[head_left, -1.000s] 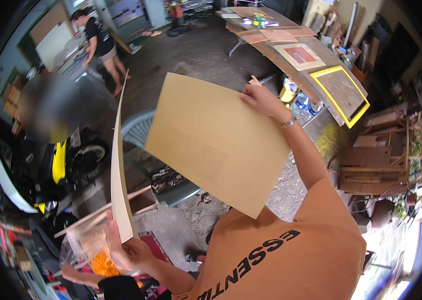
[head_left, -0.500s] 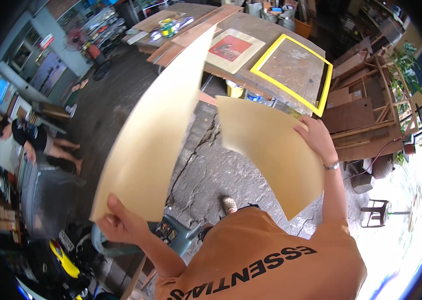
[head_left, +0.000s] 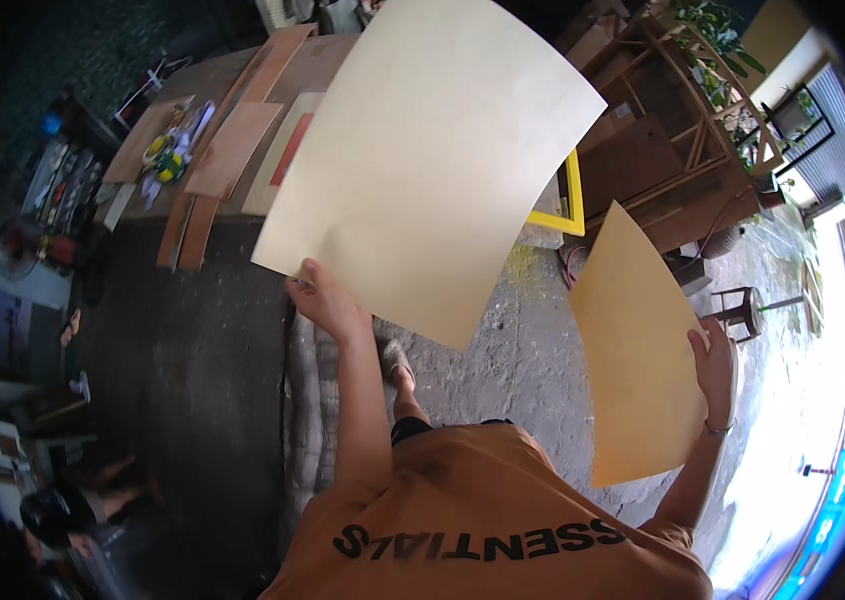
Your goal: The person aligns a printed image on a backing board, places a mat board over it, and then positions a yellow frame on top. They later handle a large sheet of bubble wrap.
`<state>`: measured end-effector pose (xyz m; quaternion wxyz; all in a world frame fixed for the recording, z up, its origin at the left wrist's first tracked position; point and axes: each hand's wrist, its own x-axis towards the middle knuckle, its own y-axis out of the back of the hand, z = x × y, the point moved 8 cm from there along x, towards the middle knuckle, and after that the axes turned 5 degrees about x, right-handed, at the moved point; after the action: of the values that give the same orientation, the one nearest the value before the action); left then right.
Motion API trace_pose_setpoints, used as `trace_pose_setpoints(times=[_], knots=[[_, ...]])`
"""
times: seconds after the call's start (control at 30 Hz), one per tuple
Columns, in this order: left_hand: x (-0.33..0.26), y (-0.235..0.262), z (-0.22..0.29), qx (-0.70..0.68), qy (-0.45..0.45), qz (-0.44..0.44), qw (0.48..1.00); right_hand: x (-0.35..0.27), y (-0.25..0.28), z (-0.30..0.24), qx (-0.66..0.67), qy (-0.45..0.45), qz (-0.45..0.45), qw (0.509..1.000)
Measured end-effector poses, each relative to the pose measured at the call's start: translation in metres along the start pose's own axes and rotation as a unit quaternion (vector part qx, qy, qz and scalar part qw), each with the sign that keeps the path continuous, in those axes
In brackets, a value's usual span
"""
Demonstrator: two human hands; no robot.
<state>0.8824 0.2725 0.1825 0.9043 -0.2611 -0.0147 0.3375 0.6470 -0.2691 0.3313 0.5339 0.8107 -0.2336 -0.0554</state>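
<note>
My left hand (head_left: 330, 303) is closed on the lower left edge of a large, pale cream sheet (head_left: 423, 170), thin and slightly curved. It is held up at an angle and hides much of the workbench behind it. Out to the right, my right hand (head_left: 715, 372) grips the outer edge of a second thin sheet (head_left: 640, 365), tan and bowed, hanging above the floor. The two sheets are apart. Behind the cream sheet, a strip of a red print with a pale border (head_left: 293, 145) and one corner of a yellow frame (head_left: 574, 195) still show.
Wooden boards (head_left: 233, 150) and a yellow-green roll (head_left: 165, 158) lie on the workbench (head_left: 233, 203). Wooden frames and panels (head_left: 643, 170) lean at the far right, with a small stool (head_left: 740, 310) nearer. A person (head_left: 63, 515) is at the lower left.
My view has turned and I have moved. The left sheet has swung up and right, now facing me more broadly across the bench. The right sheet has moved farther right and lower.
</note>
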Motion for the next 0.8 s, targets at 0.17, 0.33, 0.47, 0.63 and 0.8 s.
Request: trace_pose_setpoints(times=[0.17,0.33,0.47,0.63,0.8], knots=[[0.079,-0.051,-0.152,0.014,0.054,0.014,0.998,0.022,0.011,-0.029,-0.089,-0.123,0.03,0.988],[0.112,-0.055,-0.26,0.098,0.125,0.012,0.987,0.028,0.015,-0.053,-0.14,-0.169,0.039,0.975],[0.093,-0.037,-0.256,0.47,-0.055,-0.011,0.881,0.023,0.018,-0.044,-0.143,-0.241,0.031,0.959],[0.0,-0.166,-0.232,0.571,-0.307,-0.57,0.505,0.062,0.01,-0.046,-0.122,-0.215,0.006,0.969],[-0.01,-0.187,-0.296,0.583,-0.378,-0.669,0.265,0.11,0.012,-0.034,-0.047,-0.236,0.045,0.97]])
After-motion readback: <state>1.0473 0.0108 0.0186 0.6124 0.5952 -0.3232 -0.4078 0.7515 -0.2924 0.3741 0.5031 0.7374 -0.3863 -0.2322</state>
